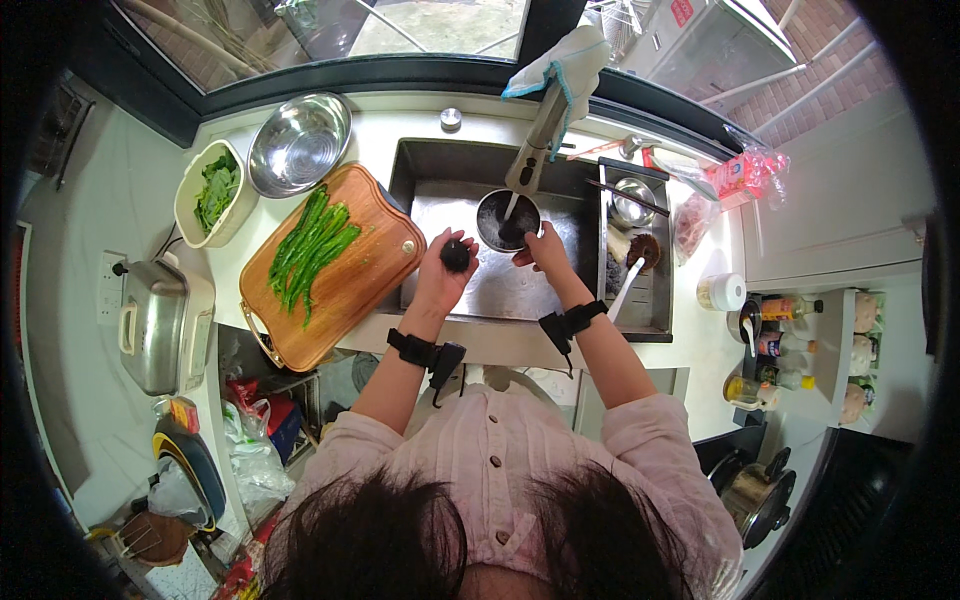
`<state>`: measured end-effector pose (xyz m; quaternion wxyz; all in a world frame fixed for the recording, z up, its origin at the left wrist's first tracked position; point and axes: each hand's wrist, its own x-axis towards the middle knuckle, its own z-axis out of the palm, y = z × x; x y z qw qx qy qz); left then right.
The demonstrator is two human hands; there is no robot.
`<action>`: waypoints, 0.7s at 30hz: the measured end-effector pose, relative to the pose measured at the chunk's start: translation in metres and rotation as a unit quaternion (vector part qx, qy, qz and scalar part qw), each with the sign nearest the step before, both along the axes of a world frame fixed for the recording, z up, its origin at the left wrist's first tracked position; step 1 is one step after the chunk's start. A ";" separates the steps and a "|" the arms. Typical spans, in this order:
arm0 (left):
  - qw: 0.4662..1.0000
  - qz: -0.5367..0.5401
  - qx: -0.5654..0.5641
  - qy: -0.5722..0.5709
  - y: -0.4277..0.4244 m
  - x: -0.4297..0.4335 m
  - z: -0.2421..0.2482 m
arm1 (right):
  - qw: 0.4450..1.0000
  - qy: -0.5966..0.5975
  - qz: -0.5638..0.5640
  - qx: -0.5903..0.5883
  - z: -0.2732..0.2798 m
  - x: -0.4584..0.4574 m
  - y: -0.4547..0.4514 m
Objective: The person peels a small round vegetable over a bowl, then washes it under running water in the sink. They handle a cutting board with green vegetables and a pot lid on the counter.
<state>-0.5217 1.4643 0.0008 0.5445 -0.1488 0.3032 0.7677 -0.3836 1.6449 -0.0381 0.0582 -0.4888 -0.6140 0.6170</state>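
In the open palm and curled fingers of my left hand (441, 279) rests a dark, fuzzy-looking ball (455, 256), possibly a scouring pad. My right hand (547, 256) grips the near right edge of a round metal pot (491, 225) with a dark inside. Water runs into this pot from a faucet (529, 154), which has a white cloth (562, 67) with blue edging draped over its top. Both hands are over the stainless steel sink (450, 199), and whether the pot touches its bottom I cannot tell.
Left of the sink, a wooden cutting board (367, 262) carries green peppers (311, 244). Behind it stand a steel bowl (300, 146) and a pale tub (185, 202) of leafy greens. The sink's right compartment holds a small bowl (632, 202), a brown scrubber (643, 251) and a white-handled utensil (624, 291).
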 end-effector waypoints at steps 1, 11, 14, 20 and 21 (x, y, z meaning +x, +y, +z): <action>0.999 -0.013 -0.002 0.042 0.004 0.002 0.001 | 1.000 0.014 -0.007 0.003 -0.001 0.001 0.000; 0.663 -0.115 -0.209 0.709 0.062 0.015 -0.010 | 0.996 -0.055 0.021 0.066 -0.003 0.011 -0.007; 0.666 -0.077 -0.257 0.696 0.049 0.012 -0.015 | 0.999 -0.031 0.001 0.038 0.008 0.012 -0.009; 0.930 -0.201 -0.151 0.268 0.050 0.020 -0.020 | 0.998 0.036 -0.022 -0.043 0.017 0.007 -0.005; 0.952 -0.166 -0.109 0.232 0.054 0.023 -0.021 | 0.998 0.033 -0.015 -0.046 0.016 0.006 -0.004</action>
